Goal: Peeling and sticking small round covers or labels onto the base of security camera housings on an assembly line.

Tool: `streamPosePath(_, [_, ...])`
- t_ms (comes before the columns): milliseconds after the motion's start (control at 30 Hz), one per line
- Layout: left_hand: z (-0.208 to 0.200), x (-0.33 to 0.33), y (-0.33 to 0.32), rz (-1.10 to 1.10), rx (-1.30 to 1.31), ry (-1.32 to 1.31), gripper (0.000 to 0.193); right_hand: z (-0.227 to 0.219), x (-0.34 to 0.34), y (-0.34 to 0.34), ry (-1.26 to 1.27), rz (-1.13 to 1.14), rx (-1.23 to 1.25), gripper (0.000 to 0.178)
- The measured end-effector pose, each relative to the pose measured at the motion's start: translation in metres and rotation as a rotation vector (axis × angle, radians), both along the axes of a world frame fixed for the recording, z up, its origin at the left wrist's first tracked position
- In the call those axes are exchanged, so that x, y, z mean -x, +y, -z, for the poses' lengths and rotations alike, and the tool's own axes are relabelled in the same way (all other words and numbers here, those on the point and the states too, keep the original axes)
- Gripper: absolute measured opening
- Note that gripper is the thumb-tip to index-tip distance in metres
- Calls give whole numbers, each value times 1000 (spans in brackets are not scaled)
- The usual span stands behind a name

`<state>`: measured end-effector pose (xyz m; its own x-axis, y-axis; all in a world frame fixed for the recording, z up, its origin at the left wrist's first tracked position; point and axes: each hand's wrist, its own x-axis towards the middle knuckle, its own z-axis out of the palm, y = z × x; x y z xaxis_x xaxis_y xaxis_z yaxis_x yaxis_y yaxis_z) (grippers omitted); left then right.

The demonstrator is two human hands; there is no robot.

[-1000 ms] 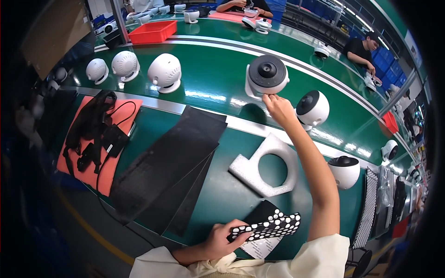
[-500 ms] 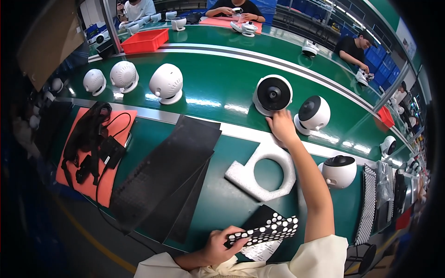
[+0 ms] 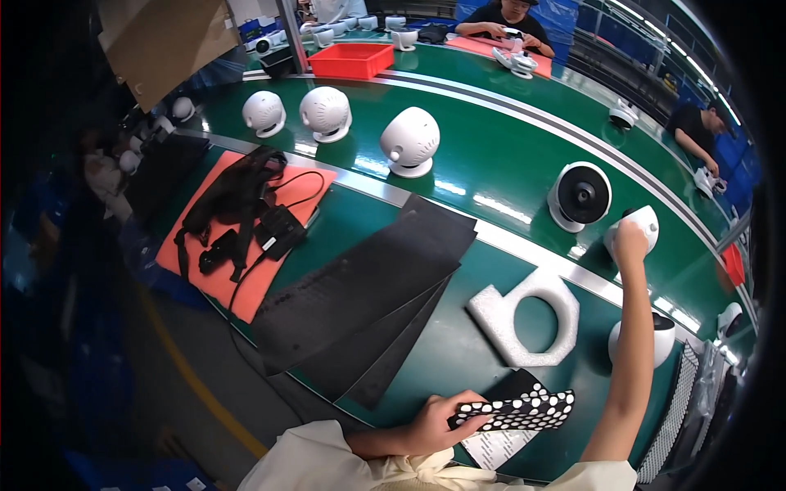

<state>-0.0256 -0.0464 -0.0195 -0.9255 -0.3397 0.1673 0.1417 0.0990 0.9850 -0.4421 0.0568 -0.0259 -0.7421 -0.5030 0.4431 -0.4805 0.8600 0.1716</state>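
Note:
My left hand (image 3: 446, 421) pinches a black sheet with white round dots (image 3: 536, 409), curled up above the near bench edge. Under it show a black flat piece (image 3: 522, 383) and a white printed sheet (image 3: 498, 448). Stretched far to the right, my right hand (image 3: 631, 242) is closed on a white ball-shaped device (image 3: 648, 224); its fingertips are partly hidden. Left of that hand stands another white ball-shaped device with a round black front (image 3: 583, 195). A third device with a black top (image 3: 639, 344) is partly behind my right forearm.
A white foam cutout (image 3: 565, 315) and overlapping black sheets (image 3: 360, 286) lie on the green bench. Black straps and cables (image 3: 237, 213) rest on an orange mat (image 3: 217, 290). Several white devices (image 3: 409, 139) line the green belt. A red bin (image 3: 352, 61) and co-workers are beyond.
My right hand has moved right from the black-fronted device to the neighbouring one, which now looks turned. My left hand still holds the dotted sheet. The view has swung left.

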Motion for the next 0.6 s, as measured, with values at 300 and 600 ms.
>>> streamPosePath(300, [1,-3,-3,-19,17,41,20,-132,-86,29,-1041,-346,675,19])
streamPosePath(600, [4,1,-11,-97,-82,147,22,-116,-180,-11,-1408,-525,567,18])
